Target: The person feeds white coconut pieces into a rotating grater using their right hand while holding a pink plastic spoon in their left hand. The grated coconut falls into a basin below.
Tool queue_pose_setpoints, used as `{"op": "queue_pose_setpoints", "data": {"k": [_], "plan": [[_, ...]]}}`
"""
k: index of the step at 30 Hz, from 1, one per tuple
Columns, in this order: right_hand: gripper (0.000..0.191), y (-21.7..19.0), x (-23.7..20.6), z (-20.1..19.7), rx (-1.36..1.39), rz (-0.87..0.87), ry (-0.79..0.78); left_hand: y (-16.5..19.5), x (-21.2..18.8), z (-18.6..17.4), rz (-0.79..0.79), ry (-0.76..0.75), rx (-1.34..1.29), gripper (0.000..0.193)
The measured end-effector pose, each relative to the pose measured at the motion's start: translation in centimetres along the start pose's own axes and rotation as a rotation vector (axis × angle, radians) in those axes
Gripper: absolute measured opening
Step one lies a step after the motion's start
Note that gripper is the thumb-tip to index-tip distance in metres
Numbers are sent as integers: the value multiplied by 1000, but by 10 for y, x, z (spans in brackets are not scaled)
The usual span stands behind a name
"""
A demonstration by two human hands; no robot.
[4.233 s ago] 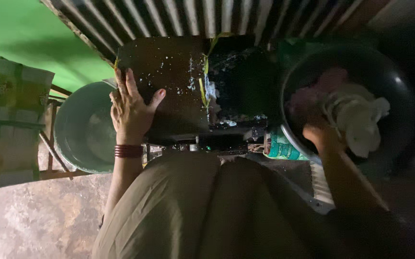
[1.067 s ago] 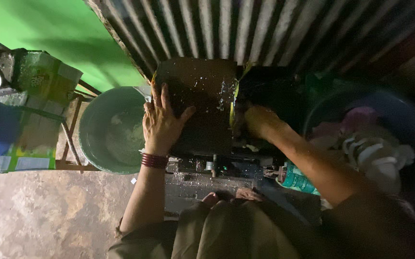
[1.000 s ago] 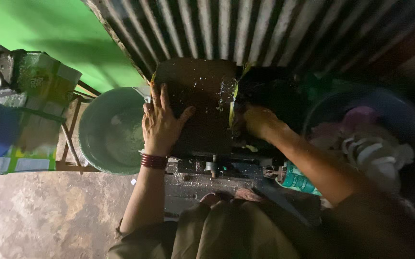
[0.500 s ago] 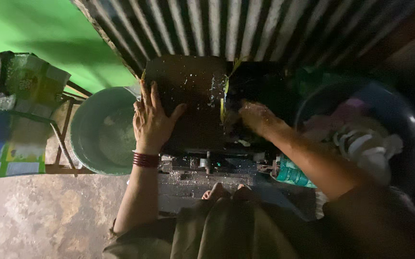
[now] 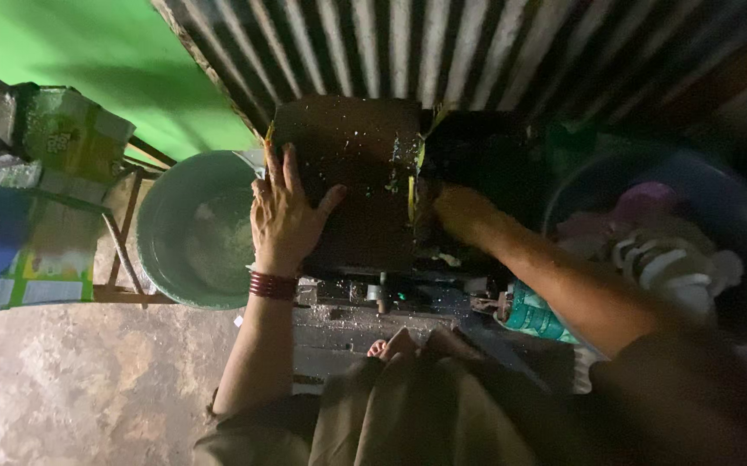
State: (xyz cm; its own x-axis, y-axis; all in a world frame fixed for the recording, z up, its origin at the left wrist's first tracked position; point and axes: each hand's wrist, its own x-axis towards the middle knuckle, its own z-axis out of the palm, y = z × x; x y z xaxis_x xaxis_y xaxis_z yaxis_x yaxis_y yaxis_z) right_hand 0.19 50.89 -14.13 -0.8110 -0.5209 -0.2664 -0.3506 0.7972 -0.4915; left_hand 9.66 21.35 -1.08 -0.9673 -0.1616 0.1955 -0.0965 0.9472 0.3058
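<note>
I am pressing my left hand (image 5: 285, 216) flat, fingers spread, on the dark slab (image 5: 352, 177) beside the green basin (image 5: 201, 229). My right hand (image 5: 453, 211) is curling over dark cloth; its grip I cannot tell. Steady pressure should be stopping the slab sliding.

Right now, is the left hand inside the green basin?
No. The left hand lies flat, fingers spread, on the dark board, with the green basin beside it.
</note>
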Motion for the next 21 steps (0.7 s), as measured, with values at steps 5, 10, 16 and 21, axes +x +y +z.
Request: {"op": "queue_pose_setpoints", "data": {"k": [5, 10, 16, 21], "plan": [[28, -1, 4, -3, -314, -82, -61, 0, -2, 2, -8, 31, -46, 102], [24, 9, -8, -13, -302, -235, 172, -1, 1, 6, 24, 93, -6, 101], [23, 8, -16, -21, -434, -157, 23, -1, 3, 10, 21, 84, -49, 102], [21, 9, -2, -15, -449, -191, -33, -1, 3, 9, 15, 83, -96, 101]]}}
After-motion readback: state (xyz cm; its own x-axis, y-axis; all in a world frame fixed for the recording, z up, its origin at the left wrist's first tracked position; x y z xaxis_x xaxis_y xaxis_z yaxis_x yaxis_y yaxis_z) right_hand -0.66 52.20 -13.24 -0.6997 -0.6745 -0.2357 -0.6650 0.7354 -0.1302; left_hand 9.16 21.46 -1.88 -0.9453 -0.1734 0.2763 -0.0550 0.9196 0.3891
